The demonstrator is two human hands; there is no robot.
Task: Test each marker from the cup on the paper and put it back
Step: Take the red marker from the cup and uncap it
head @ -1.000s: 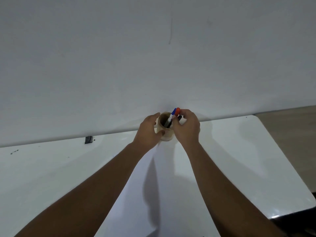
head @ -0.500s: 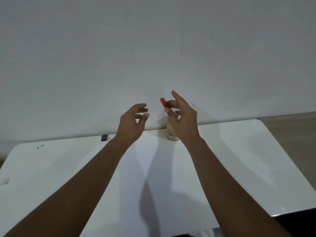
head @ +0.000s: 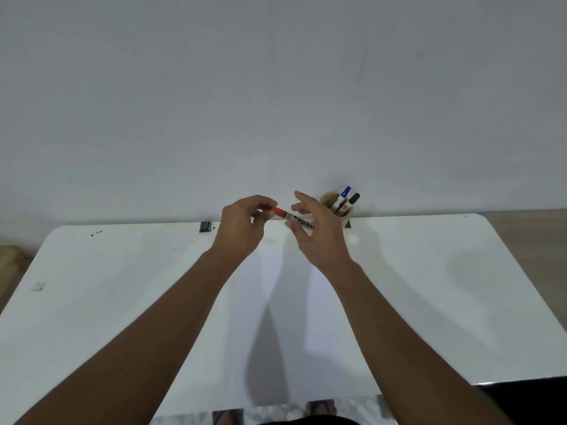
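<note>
The left hand (head: 242, 231) pinches the red cap (head: 278, 211) of a marker (head: 294, 221) held level above the desk's (head: 429, 286) far edge. The right hand (head: 319, 237) grips the white barrel, hiding its far end; its upper fingers (head: 302, 197) splay loose. The cup (head: 329, 200), partly hidden behind that hand, holds a blue marker (head: 341, 199) and a black marker (head: 348, 204). The paper's (head: 276, 317) edges barely show.

the red marker (head: 293, 220) barrel reads "perma", the rest hidden.
</note>
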